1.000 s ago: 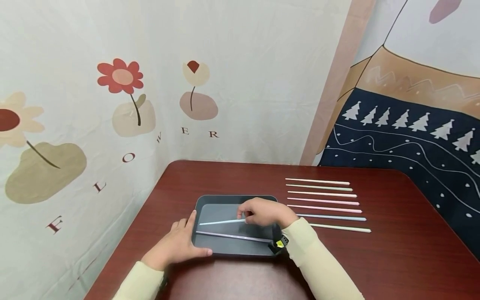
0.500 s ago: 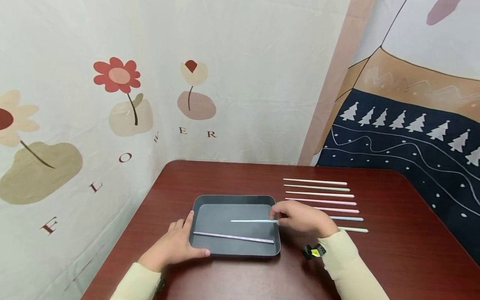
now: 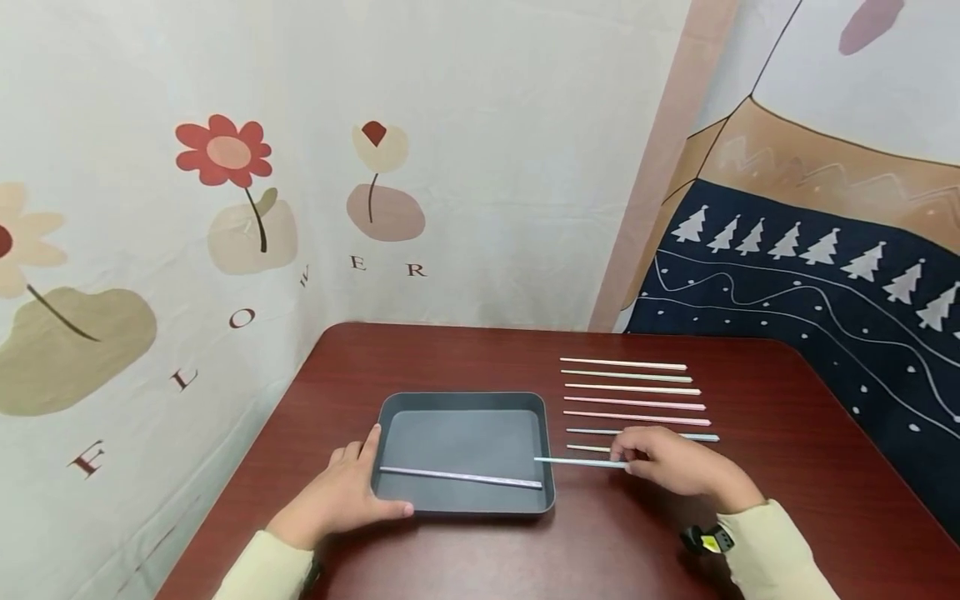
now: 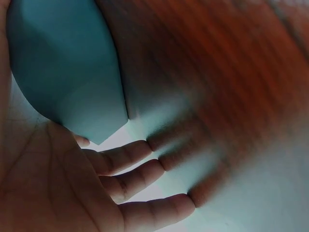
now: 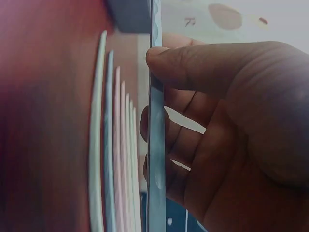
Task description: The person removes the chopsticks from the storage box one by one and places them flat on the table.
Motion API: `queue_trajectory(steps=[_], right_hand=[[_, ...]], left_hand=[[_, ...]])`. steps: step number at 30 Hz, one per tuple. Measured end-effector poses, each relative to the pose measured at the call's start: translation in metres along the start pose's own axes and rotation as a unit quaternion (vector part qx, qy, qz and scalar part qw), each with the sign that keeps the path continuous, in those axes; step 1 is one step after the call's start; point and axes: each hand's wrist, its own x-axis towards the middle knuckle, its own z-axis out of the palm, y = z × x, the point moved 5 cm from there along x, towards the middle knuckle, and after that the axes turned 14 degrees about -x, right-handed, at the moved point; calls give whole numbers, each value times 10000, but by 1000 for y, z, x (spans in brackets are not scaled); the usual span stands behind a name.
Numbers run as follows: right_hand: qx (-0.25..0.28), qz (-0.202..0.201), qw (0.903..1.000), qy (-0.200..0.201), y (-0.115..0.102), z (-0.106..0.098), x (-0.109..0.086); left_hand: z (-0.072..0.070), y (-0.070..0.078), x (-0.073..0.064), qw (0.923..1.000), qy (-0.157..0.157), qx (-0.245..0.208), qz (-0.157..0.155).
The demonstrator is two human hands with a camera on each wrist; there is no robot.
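My right hand (image 3: 678, 467) pinches a pale blue chopstick (image 3: 573, 462) between thumb and fingers, just right of a dark grey rectangular tray (image 3: 457, 433). The thin end of that chopstick overlaps the tray's right rim in the head view. In the right wrist view the held chopstick (image 5: 156, 125) runs upright across the fingers. My left hand (image 3: 341, 492) rests against the tray's front left corner, thumb along the front edge and fingers straight at the left side. A pale purple chopstick (image 3: 459, 477) lies inside the tray, near its front wall.
To the tray's right lies a row of several chopsticks, roughly parallel, including a pink one (image 3: 637, 418), a blue one (image 3: 588, 431) and a pale green one (image 3: 588, 448) nearest me. The dark red table (image 3: 442, 358) meets a printed cloth wall (image 3: 487, 208) behind.
My right hand has carried the pale blue chopstick rightward from over the tray to the near end of the chopstick row. The left hand has stayed at the tray.
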Motion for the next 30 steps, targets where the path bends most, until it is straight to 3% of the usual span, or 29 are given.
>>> queue_trajectory(steps=[6, 11, 30], right_hand=[[205, 398, 9990, -61, 13, 5, -24], [229, 477, 9986, 53, 18, 5, -34], [-303, 503, 9982, 145, 25, 10, -37]], left_hand=[[1, -2, 3, 10000, -69, -17, -10], [2, -3, 4, 10000, -83, -14, 41], [2, 3, 4, 9999, -77, 46, 130]])
